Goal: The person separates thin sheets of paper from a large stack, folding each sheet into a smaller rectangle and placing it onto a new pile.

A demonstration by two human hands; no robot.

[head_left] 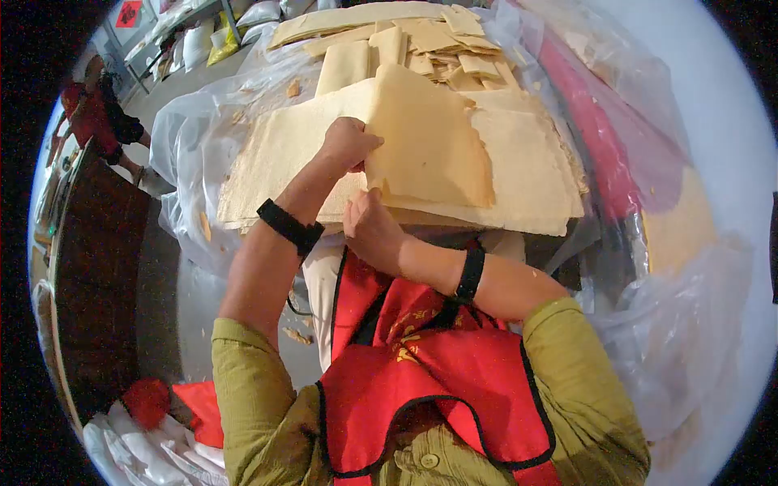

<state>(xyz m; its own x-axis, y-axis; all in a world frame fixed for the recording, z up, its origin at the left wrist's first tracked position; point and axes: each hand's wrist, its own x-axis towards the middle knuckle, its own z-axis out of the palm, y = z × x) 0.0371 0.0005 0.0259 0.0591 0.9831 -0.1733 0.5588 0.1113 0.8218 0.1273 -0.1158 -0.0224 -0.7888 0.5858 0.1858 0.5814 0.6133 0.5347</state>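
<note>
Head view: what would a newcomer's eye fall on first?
Probably the bright red apron, lower middle. Then the folded yellowish sheet above it, with the left hand at its left edge and the right hand at its lower left corner. At right, a pink strip stands out.

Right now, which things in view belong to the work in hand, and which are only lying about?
Apparently in use:
folded sheet, with left hand and right hand at it
flat sheets beneath it
smaller pieces piled behind

Apparently lying about:
yellow bag
white sack beside it
red cloth
</note>
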